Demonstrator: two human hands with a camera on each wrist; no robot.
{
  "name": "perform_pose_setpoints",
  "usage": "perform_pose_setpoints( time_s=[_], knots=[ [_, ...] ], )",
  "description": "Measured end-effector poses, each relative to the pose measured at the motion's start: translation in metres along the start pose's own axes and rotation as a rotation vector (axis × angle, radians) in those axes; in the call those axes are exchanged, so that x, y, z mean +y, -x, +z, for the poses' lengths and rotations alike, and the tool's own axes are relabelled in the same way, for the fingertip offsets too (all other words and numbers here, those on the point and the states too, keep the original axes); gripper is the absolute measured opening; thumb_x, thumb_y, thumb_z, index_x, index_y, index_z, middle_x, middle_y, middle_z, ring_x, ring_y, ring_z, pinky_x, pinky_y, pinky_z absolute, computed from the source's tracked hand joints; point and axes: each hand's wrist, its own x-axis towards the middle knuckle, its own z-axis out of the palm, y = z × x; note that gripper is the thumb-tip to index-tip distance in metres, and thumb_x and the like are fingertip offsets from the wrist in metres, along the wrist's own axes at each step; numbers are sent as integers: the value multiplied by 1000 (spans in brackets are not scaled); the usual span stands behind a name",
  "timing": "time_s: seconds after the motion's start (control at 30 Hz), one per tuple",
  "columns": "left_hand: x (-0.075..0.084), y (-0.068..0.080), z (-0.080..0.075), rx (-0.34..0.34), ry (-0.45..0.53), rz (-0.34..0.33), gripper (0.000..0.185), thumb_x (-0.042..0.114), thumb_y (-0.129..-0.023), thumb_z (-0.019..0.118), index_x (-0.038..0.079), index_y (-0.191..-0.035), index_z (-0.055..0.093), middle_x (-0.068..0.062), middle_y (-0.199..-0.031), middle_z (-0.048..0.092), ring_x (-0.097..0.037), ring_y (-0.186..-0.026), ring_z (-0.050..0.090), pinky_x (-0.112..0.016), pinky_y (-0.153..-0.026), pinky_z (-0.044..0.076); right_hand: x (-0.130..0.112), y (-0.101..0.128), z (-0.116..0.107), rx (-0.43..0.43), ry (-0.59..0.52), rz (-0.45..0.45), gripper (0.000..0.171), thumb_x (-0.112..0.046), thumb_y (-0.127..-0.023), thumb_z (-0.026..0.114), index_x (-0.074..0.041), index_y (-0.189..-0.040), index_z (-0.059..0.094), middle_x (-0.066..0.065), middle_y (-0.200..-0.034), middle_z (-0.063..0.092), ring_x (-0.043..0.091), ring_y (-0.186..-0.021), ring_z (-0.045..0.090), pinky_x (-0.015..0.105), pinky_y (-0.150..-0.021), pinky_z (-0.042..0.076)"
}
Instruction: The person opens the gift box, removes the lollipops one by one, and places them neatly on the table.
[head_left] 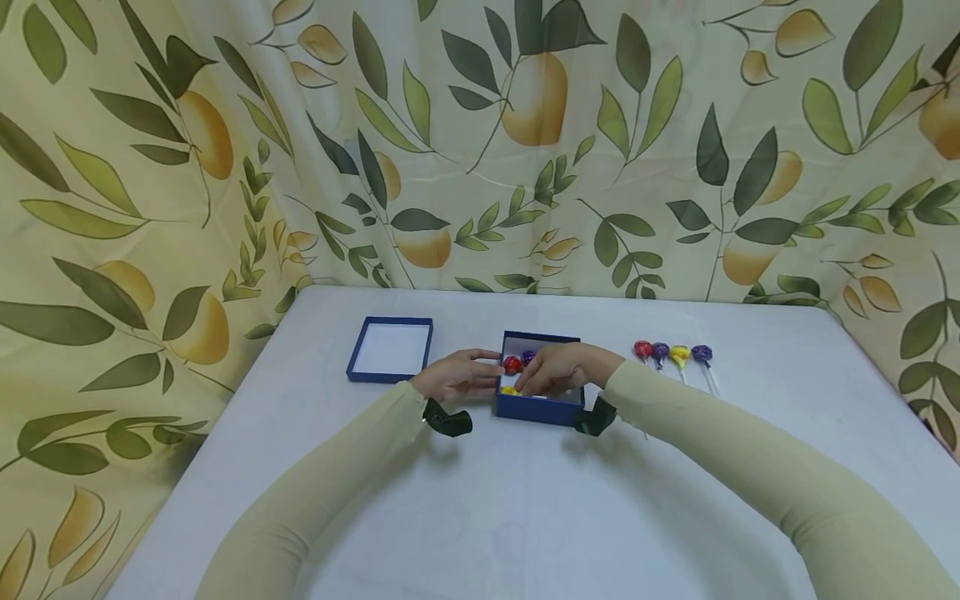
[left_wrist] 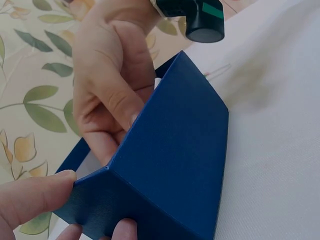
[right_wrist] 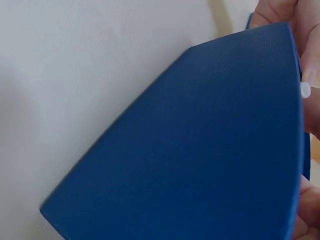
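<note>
An open blue box (head_left: 536, 408) stands in front of me, with a red lollipop (head_left: 513, 365), a purple lollipop (head_left: 528, 357) and a yellow lollipop (head_left: 508, 390) inside. My left hand (head_left: 457, 377) presses its fingers against the box's left wall; in the left wrist view one fingertip is at the rim and others lie on the outer face. Reaching over the right side, my right hand (head_left: 558, 371) has its fingers down in the box and pinches the yellow lollipop by the near wall. A white stick end (right_wrist: 305, 90) shows beside the fingers in the right wrist view. The near wall hides part of the fingers.
The blue-rimmed lid (head_left: 390, 350) lies with its white inside up, left of the box. Several lollipops (head_left: 679, 354) in red, purple and yellow lie in a row to the right, partly behind my right sleeve. A leaf-patterned curtain (head_left: 480, 192) hangs behind the white table (head_left: 487, 508).
</note>
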Motion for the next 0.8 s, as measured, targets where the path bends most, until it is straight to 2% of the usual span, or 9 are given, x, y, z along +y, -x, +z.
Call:
perform_pose_setpoints(
  time_s=[0.2,0.5,0.8],
  knots=[
    [0,0,0,7,2,4,48,5,-92,57,7,-138,43,-18,-134,53,-30,-122,53,-39,-104,46,2,2,-2,-16,-61,-9,32,-4,-90,60,7,-120,59,-4,-81,66,10,-71,50,15,-61,42],
    [0,0,1,7,-15,7,48,5,-92,57,7,-139,43,-19,-133,53,-22,-105,60,-38,-103,46,2,12,-4,-19,-97,-28,33,-3,-91,58,7,-122,58,-2,-84,64,10,-72,54,14,-66,49],
    [-1,0,0,6,-17,16,49,4,-92,57,6,-139,42,-19,-133,54,-26,-113,59,-40,-103,46,5,23,-10,-41,-146,-79,28,-3,-93,54,5,-120,58,-1,-86,66,10,-75,60,18,-72,54]
  ],
)
